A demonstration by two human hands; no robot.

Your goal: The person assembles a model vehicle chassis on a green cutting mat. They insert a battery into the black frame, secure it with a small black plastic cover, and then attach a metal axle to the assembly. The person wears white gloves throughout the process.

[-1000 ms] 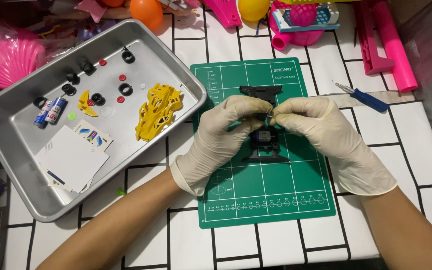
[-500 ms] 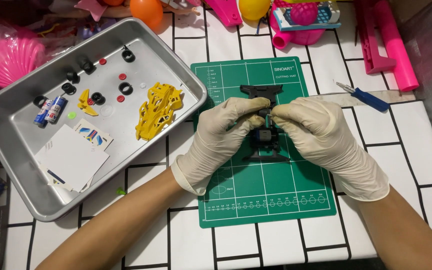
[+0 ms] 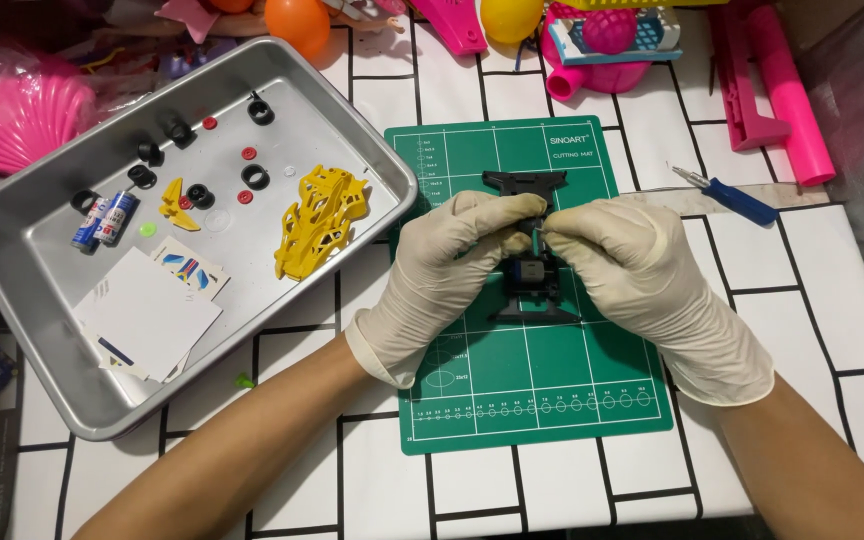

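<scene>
Centre of frame: gloved left hand (image 3: 442, 275) and right hand (image 3: 642, 275) both pinch the black toy-car chassis (image 3: 530, 262) over the green cutting mat (image 3: 527, 380). Risk: small parts may slip from gloved fingertips and roll off the mat.

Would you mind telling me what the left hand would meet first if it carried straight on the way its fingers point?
The left hand points right, across the black toy car chassis. Its fingertips already nearly touch the right hand, so it would probably meet those gloved fingers first, though depth is unclear.
</scene>
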